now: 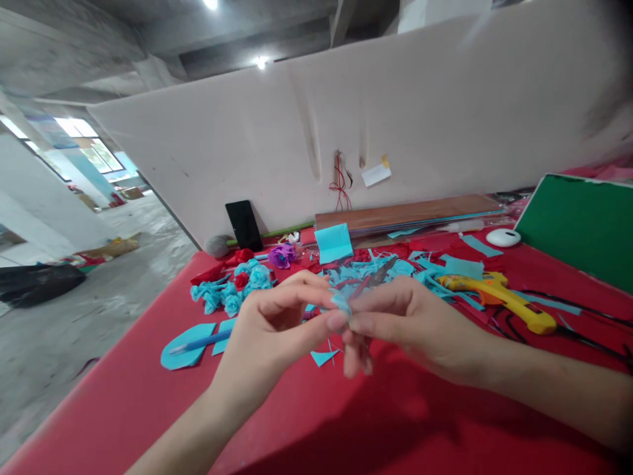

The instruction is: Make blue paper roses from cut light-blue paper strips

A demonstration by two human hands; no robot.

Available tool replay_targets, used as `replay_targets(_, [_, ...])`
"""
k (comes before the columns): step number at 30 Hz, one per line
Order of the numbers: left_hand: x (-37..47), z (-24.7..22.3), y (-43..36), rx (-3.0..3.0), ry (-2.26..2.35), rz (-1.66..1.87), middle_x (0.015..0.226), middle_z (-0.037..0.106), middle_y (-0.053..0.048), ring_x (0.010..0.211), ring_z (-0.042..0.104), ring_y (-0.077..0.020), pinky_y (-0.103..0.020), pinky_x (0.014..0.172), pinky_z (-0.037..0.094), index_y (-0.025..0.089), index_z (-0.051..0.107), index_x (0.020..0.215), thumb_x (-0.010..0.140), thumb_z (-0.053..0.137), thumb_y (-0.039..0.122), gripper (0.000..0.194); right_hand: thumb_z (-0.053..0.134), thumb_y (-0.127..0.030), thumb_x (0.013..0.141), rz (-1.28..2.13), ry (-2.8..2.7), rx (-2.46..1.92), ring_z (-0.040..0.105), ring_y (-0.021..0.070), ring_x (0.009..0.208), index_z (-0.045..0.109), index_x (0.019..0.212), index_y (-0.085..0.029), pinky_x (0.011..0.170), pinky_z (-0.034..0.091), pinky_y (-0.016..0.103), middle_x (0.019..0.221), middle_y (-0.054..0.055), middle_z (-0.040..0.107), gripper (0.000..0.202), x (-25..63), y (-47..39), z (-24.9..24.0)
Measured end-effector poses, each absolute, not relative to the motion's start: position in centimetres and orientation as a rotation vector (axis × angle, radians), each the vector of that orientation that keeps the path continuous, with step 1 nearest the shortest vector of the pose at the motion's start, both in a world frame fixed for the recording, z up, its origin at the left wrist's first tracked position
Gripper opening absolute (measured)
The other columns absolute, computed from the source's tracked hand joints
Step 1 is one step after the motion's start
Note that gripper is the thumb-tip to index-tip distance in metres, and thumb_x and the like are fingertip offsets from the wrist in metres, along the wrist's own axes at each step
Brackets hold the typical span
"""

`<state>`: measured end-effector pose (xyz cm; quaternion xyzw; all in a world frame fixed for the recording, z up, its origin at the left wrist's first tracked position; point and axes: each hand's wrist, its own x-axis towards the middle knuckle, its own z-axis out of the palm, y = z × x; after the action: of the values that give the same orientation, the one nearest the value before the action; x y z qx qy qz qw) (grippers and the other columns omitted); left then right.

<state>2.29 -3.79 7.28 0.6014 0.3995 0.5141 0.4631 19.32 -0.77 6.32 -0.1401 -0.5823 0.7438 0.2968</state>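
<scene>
My left hand is closed, its thumb and forefinger pinching a small piece of light-blue crepe paper. Opposite it, my right hand grips the lower end of the same piece between thumb and forefinger, its other fingers curled underneath. The fingers partly cover the paper, so its full shape is hidden. Just behind the hands lies a cutting tool with red handles and dark jaws, among blue paper scraps. Several blue paper flowers sit beyond my left hand.
A yellow glue gun with a black cable lies at right. Left are a blue pen on an oval paper cutout. A purple flower, phone, white mouse and green board stand along the red table's back.
</scene>
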Motion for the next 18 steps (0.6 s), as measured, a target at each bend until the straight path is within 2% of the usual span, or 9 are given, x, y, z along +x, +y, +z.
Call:
replay_targets(11, [2.8,6.7,-3.6,1.294,0.847,1.200,0.069,0.050,0.000,0.064,0.049,-0.0098,-0.023,0.056,0.046,0.026,0.072,0.063,0.066,0.072,0.024,0.003,0.057,-0.024,0.081,2.269,-1.335,-0.128,0.062,0.0058,0.054,0.064,0.068,-0.011,0.059,0.047,0.017,0.057,-0.002,0.064,0.020,18.8,-0.1,5.2])
replay_targets(18, [3.1,6.7,-3.9,1.286,0.803,1.204,0.065,0.050,0.001,0.058,0.049,-0.0077,-0.022,0.056,0.046,0.025,0.072,0.061,0.063,0.074,0.029,0.005,0.058,-0.023,0.080,2.402,-1.257,0.070,0.063,0.0078,0.054,0.064,0.073,-0.010,0.058,0.048,0.018,0.056,-0.001,0.064,0.016,18.5,0.1,4.6])
